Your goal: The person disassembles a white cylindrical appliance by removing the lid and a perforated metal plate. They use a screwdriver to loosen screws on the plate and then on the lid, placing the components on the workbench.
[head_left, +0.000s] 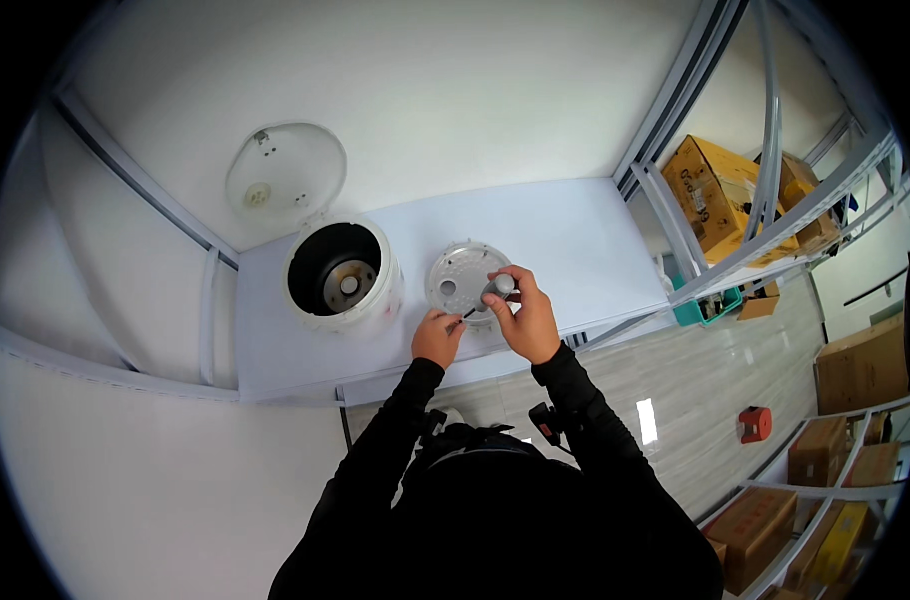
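On the white table lies a round, pale inner lid [453,262] with small bumps and a round hole. Above its near right edge, my right hand [533,325] is closed round the thick grey handle of a screwdriver [503,284]. The dark shaft slants down to the left and ends at the fingertips of my left hand [436,340]. Those fingers are pinched together at the shaft's tip; what sits between them is too small to make out. Left of the inner lid stands a white rice cooker [387,300] without its inner pot, showing a dark inside and a heating plate [350,285].
The cooker's hinged outer lid [293,170] stands raised against the white wall. Grey frame posts [665,110] bound the table [565,230]. To the right are shelves with a yellow box [715,200], a teal bin [690,313], cardboard boxes [860,365] and a red stool [755,424].
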Demonstrator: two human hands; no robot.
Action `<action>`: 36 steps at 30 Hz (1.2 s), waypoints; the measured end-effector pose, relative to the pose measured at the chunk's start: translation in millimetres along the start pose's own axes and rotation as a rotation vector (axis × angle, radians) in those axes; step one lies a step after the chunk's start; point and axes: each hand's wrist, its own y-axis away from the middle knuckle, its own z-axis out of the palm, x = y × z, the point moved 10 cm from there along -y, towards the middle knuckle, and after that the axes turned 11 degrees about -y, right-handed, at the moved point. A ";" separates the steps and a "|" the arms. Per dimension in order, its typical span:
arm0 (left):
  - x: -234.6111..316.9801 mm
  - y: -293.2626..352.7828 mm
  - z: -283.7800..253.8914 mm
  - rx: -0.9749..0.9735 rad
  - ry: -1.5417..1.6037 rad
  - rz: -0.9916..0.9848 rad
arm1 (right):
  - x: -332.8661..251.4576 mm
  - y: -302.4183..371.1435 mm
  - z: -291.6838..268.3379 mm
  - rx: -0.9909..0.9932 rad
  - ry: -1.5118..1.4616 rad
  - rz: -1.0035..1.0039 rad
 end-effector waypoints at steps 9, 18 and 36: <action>19.8 -2.8 -10.9 -0.022 -0.143 0.042 | 11.0 8.6 8.9 -0.065 0.034 0.055; 18.3 -7.8 -9.7 -0.067 -0.192 0.064 | -30.5 -1.4 25.5 -0.168 0.198 -0.177; 11.0 -16.7 -7.0 -0.144 -0.104 0.109 | -37.4 -22.4 52.1 -0.163 0.140 -0.135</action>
